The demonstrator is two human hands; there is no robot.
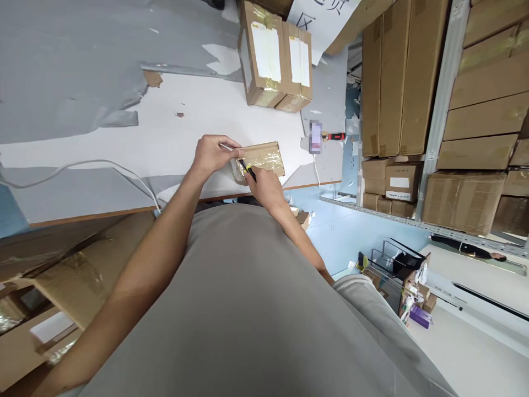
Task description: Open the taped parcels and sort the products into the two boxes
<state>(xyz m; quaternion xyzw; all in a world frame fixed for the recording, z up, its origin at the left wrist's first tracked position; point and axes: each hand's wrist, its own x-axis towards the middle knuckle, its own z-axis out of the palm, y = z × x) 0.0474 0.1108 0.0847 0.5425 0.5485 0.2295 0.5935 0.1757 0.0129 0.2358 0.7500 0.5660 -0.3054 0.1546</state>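
Note:
A small cardboard box, wrapped in clear tape, lies near the front edge of the worktable. My left hand grips the box at its left end, thumb and fingers on the upper left corner. Closed in my right hand is a black and yellow utility knife, its tip at the taped left part of the box. My fingers hide part of the knife and I cannot tell how deep the blade sits.
Two taped boxes with white labels stand at the back of the table. To the right lie a phone with a cable and a red-black handled tool. Shelves of cartons rise at right; an open carton stands at lower left.

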